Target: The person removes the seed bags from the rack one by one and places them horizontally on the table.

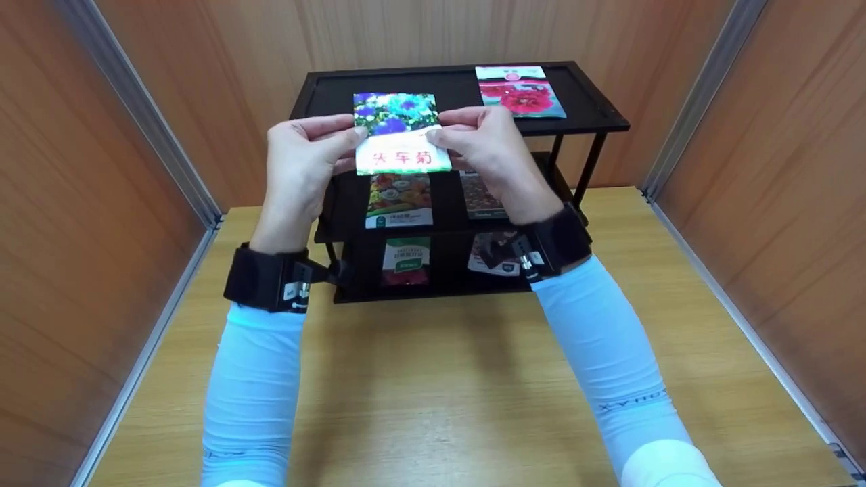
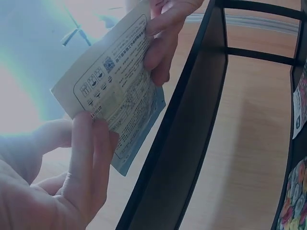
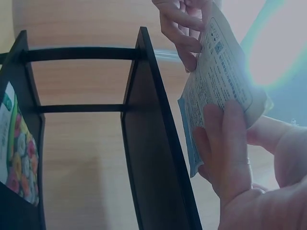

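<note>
Head view has my left hand (image 1: 298, 159) and right hand (image 1: 490, 145) pinching the blue-flower packet (image 1: 402, 138) by its left and right edges, thumbs on the front and fingers behind, up by the near edge of the rack's top shelf (image 1: 325, 98). I take the step in hand to be setting it out, probably left of the red-flower packet (image 1: 521, 95) at the far right. That would call for lowering it flat with both pinches even, then letting go.
</note>
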Tool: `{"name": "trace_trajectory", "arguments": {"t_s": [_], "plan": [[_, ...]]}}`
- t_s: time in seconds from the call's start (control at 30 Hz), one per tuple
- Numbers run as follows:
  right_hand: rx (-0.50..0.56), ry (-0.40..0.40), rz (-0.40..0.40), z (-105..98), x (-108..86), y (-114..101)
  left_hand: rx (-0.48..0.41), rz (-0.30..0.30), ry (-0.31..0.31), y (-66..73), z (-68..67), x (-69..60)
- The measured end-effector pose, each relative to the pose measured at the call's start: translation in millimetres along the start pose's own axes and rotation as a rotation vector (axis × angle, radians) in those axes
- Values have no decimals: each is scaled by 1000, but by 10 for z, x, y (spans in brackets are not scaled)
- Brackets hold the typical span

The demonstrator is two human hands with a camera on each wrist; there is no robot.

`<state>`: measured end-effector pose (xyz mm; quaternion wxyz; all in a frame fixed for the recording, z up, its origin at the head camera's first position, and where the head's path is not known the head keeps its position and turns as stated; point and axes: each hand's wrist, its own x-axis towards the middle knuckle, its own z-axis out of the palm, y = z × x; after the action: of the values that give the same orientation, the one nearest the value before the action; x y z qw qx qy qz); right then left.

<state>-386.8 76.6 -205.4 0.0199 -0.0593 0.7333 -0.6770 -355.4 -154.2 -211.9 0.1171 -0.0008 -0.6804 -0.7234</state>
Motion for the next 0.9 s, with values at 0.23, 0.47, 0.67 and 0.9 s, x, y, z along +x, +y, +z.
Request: {"name": "trace_trajectory", "arguments": {"t_s": [0.23,0.47,0.67,0.9], "plan": [[28,-22,-8,-16,-147,122,50,-16,-2,-76,-37,-136],[43,-48,-27,-35,-272,261,31,-23,-8,-210,-93,-245],[45,-67,-23,-27,-363,389,23,-31,-4,-353,-145,-365],[40,-104,-27,39,-483,566,18,-24,7,-538,-232,-540]]}}
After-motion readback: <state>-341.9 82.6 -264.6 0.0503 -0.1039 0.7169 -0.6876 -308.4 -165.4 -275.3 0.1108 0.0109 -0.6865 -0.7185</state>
